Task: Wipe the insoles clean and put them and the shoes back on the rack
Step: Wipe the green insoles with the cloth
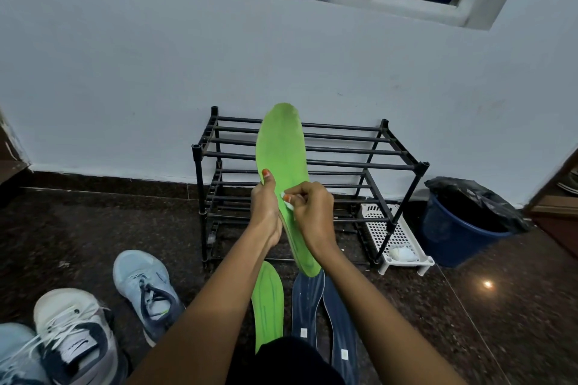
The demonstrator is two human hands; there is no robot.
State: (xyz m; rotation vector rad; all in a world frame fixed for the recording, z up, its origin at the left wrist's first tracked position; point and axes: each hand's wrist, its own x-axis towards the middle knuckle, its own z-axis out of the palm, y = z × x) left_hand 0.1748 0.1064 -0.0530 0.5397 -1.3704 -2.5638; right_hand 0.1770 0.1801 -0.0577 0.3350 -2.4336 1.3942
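Long green foam insole (283, 147) held up
Fingers of left hand (266, 208) grip it; those of right hand (312, 214) pinch a small white wipe (287, 201).

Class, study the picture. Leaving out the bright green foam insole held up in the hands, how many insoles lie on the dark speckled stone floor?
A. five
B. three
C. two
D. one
B: a second bright green insole and two dark blue insoles lie on the floor, while the left hand grips the raised green insole and the right hand pinches a small white wipe against it.
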